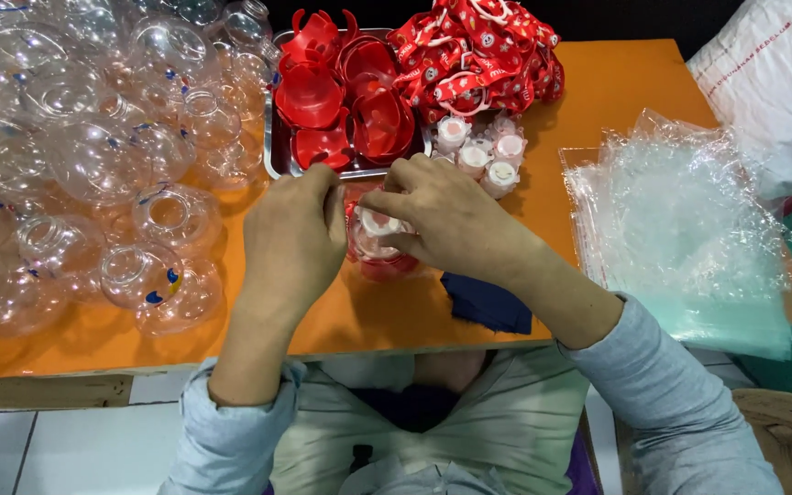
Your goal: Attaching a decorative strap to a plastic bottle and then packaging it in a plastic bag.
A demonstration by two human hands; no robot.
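Landmark: tray [279, 158].

- Bottle [376, 240], just below tray: mostly hidden by both hands; only white top and red bits show. Shape and fill cannot be told.
- Left hand [293, 243]: fingertips hidden behind bottle; grip cannot be told.
- Right hand [442, 218]: fingertips curl over bottle top, contact pts hidden.
- Jars [75, 147], left of tray: pile cut off by top and left edges; count unclear.
- Tray: far rim covered by red lids [341, 92].
- Straps [474, 55], right of tray: cut off at top edge.
- Bags [680, 229], far right of tray: layers too clear to count.
- Cloth [488, 302], below-right of tray: partly under right forearm.
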